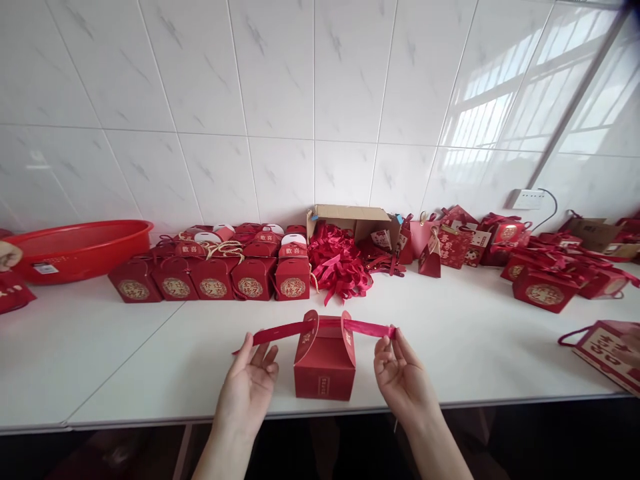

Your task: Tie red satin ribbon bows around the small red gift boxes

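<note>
A red paper gift box (325,373) stands upright near the front edge of the white table, its two curved flaps rising at the top. A red ribbon (369,328) runs through the flaps and stretches out to both sides. My left hand (249,387) pinches the ribbon's left part between thumb and fingers, palm turned up. On the other side, my right hand (403,380) grips the right end with thumb and forefinger. Neither hand touches the box itself.
Rows of red gift boxes (215,279), a heap of ribbons (337,263) by a cardboard box (350,213), and a red basin (80,250) line the wall. More boxes (545,290) stand at right. Other people's hands show at the left edge (9,255) and right edge (633,347).
</note>
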The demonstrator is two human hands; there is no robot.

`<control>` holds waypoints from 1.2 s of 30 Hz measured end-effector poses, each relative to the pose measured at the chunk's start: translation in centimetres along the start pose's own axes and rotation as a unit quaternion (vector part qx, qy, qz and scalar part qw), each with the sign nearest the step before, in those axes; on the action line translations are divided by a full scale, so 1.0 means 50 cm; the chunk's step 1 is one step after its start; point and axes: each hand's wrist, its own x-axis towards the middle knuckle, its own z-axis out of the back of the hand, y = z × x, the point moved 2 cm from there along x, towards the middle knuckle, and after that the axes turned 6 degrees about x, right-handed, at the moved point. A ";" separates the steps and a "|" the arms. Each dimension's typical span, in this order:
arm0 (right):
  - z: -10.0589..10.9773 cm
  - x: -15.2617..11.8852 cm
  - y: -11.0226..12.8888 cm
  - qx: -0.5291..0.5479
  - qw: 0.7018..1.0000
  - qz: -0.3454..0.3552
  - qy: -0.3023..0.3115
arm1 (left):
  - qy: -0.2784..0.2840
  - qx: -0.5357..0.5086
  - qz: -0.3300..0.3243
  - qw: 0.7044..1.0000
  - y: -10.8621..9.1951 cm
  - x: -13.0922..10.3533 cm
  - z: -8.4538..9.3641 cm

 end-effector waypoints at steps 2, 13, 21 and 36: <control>-0.007 -0.003 0.011 -0.026 0.999 0.037 -0.004 | -0.004 -0.030 -0.026 0.999 -0.014 0.002 0.001; -0.162 -0.005 0.092 -0.261 0.900 0.333 0.100 | 0.041 0.031 -0.246 0.968 -0.123 -0.004 -0.072; -0.319 -0.011 0.096 -0.388 0.814 0.325 0.283 | 0.206 0.146 -0.370 0.894 -0.181 -0.046 -0.213; -0.379 -0.031 0.072 -0.426 0.828 0.248 0.268 | 0.339 0.194 -0.366 0.845 -0.183 -0.083 -0.277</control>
